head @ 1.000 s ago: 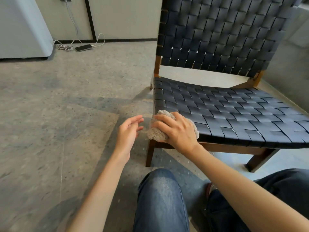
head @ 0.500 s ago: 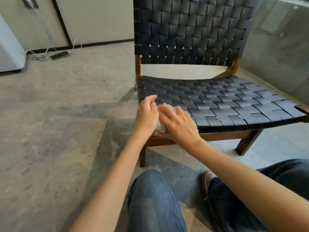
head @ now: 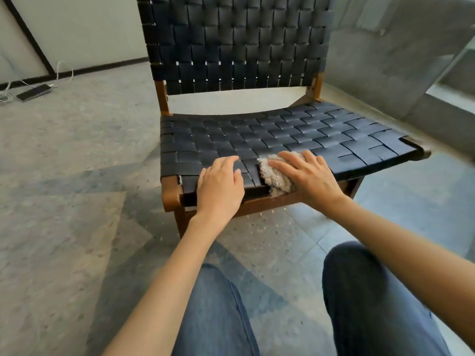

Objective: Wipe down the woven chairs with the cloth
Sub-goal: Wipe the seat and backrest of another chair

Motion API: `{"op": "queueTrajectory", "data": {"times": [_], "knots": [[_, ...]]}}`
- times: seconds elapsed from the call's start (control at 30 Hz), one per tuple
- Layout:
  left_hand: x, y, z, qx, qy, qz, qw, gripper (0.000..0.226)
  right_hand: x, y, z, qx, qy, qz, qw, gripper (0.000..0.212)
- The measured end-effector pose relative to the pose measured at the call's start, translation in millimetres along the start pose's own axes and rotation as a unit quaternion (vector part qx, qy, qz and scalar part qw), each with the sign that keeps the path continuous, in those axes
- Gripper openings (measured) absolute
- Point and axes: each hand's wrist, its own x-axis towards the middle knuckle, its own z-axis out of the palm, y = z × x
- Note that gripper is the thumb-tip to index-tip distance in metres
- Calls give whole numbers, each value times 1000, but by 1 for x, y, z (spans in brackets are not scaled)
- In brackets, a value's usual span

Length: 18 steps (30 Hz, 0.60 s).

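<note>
- The cloth (head: 276, 176), a bunched pale grey rag, lies on the front edge of the woven seat (head: 282, 140) at about 6 o'clock (taking the backrest as 12). One fold hangs over the wooden front rail (head: 259, 205).
- The right hand (head: 311, 178) lies flat on the cloth, fingers straight and spread, pressing it onto the straps rather than clutching it.
- The left hand (head: 221, 186) rests just beside it at about 7 o'clock, fingers relaxed on the bare weave and holding nothing. The two hands are near each other but apart.
- Progress, as a judgement: the wiping is at the seat's front strip. Nothing shows which straps are already clean, so the seat toward 12 and 3 o'clock, the backrest (head: 231, 42) and any other chairs probably remain.
</note>
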Motion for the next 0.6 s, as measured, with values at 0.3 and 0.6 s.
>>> {"op": "queueTrajectory", "data": {"times": [0.3, 0.6], "knots": [[32, 76, 90, 119, -112, 32, 986, 44, -31, 95, 37, -9, 87, 83, 993, 88], [62, 143, 165, 185, -95, 39, 977, 52, -62, 196, 59, -46, 148, 88, 984, 78]]}}
